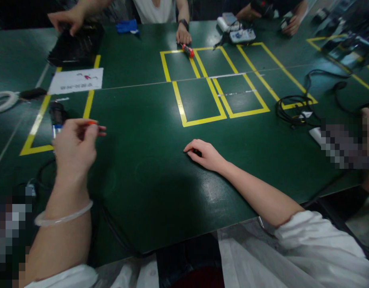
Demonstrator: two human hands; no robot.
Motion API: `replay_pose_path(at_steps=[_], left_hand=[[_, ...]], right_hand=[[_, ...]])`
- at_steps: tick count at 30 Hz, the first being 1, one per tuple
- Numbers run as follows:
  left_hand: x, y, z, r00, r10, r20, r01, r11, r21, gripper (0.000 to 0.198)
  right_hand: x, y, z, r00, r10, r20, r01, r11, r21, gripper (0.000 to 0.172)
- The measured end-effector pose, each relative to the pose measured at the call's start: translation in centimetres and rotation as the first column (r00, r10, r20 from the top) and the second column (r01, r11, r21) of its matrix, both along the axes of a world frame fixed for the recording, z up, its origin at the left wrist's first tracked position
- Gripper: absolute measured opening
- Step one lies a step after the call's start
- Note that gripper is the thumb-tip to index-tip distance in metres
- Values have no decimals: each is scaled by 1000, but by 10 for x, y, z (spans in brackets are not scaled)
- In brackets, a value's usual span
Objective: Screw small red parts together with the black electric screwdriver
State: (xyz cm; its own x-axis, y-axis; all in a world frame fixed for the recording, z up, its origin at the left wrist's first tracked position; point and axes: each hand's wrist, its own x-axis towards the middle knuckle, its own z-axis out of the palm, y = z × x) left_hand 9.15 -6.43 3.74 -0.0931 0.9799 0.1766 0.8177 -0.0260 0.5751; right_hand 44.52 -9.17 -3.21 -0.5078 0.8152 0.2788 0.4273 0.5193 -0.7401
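Note:
On the left, my left hand (76, 144) is raised over the table with thumb and fingers pinched. A small orange-red piece (93, 123) shows at the fingertips; its kind is too small to make out. Just behind that hand lies a black cylindrical tool (56, 112) with a blue band, partly hidden by the hand. My right hand (206, 154) rests on the green table (148, 160), fingers curled towards the thumb, and I see nothing held there. Beyond it are yellow tape rectangles (204, 120).
A white printed sheet (76, 81) lies near a black tray (61, 52), which a co-worker's hand reaches into. Another hand touches a red-and-black screwdriver (188, 51). Coiled black cable (288, 112) lies right, a white ring-shaped roll (4, 102) left, a blue item (126, 26) far back.

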Motion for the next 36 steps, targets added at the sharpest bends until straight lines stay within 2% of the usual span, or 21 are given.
replay_pose_path(at_steps=[2,3,5,8,11,14,19,27,33,36], left_hand=[[42,-3,1,961,-178,210,193,980,-53,41],[62,-6,-1,923,-262,281,303,946,-115,40],[98,-11,-6,822,-397,408,513,828,-227,45],[131,-17,-19,674,-468,571,696,660,-281,56],[143,-20,-31,589,-438,679,758,591,-276,63],[142,-20,-40,579,-369,727,742,609,-282,62],[136,-17,-48,575,-233,784,694,646,-317,40],[138,-17,-47,589,-272,761,707,630,-322,36],[139,-20,-47,599,-275,752,676,678,-290,33],[140,-21,-47,583,-280,762,678,685,-267,31]], right_hand=[[0,0,0,1000,1,-7,-1,1000,0,12],[0,0,1,1000,4,-18,-4,1000,-4,12],[0,-1,2,998,21,-65,-24,999,-39,12],[-2,-2,2,984,66,-168,-90,986,-142,26],[-3,-4,1,973,81,-217,-125,972,-199,24],[-5,-5,0,966,60,-251,-115,971,-212,17],[-5,-5,0,967,19,-255,-72,977,-202,17],[-5,-4,0,976,-4,-220,-40,981,-192,14],[-5,-4,1,960,-33,-277,-44,962,-268,21],[-5,-3,1,949,-66,-307,-35,949,-312,18]])
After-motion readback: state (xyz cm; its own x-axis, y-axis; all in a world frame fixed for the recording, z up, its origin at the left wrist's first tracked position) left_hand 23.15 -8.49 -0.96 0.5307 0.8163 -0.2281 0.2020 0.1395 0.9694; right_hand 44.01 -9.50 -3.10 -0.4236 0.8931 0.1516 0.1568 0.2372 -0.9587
